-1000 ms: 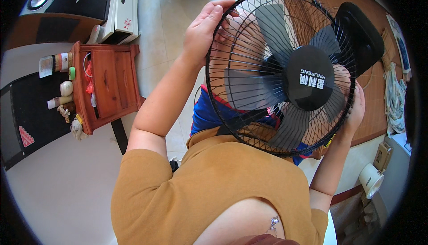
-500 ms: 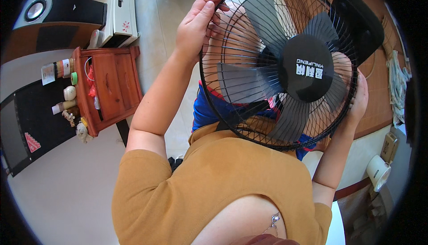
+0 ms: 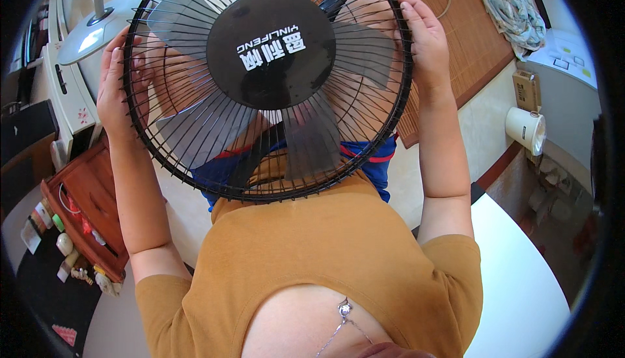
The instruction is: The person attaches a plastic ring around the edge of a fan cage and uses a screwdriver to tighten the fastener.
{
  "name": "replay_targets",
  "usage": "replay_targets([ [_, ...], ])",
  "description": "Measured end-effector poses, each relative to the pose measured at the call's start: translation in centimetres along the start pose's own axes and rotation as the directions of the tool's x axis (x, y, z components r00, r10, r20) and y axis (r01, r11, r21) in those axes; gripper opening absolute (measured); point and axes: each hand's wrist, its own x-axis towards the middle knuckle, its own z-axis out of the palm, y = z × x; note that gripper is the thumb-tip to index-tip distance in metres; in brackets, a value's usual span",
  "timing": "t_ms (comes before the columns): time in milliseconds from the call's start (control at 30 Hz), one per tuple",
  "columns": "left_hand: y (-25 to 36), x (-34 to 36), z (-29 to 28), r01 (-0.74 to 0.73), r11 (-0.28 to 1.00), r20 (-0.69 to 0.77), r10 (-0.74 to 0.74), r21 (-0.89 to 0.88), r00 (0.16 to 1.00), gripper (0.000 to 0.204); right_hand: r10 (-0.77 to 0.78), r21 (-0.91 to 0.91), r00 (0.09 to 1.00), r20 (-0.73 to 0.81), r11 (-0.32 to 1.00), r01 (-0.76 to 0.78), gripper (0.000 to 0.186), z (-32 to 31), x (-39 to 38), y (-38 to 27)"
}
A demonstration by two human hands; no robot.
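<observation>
Black wire made up the guard [image 3: 408,65] of the fan [image 3: 270,49], which was between your two hands, in front of your shirt [image 3: 325,241] and over your shorts [image 3: 374,163], its face toward you and its top cut off by the view. Your left hand [image 3: 117,91] was half curled at the rim, some of its fingers showing through the wires. Your right hand [image 3: 426,45] was loosely bent, fingertips against the opposite edge; how far they reached behind it could not be told.

That right hold looked the shallower one, so the likeliest trouble was a slip there, letting the fan roll or drop on that side. What bore its weight underneath was hidden; if your hands carried it all, an edge hold like this could have tired quickly. Squeezing hard from both sides might also have bent the thin wires toward the blades [image 3: 312,143]. Whether the fan had power did not show; had it started, fingertips poking through the gaps would have been at risk. Near your left fingers was a pale stand [image 3: 84,39], which a swing leftward could have knocked. Your pendant [image 3: 345,307] hung well apart from the guard, though leaning far forward might have snagged it.
</observation>
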Motion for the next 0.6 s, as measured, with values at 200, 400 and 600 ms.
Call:
replay_targets([
  [200, -0.1, 0.3, -1.4, -0.012, 1.000, 0.081, 0.011, 0.009, 0.997, 0.036, 0.062, -0.018, 0.994, 0.093, 0.998, -0.061, 0.022, -0.6, 1.3, 0.3],
  [400, 0.2, 0.3, -0.8, -0.026, 0.999, 0.076, 0.023, 0.040, 0.997, 0.036, 0.102, 0.014, 0.989, 0.104, 0.995, -0.103, 0.018, -0.6, 1.6, 0.1],
  [600, 0.2, 0.3, -1.0, 0.007, 0.999, 0.079, -0.010, 0.034, 0.997, 0.036, 0.106, -0.222, 0.990, 0.096, 0.972, -0.083, 0.019, -1.3, 3.5, 0.3],
])
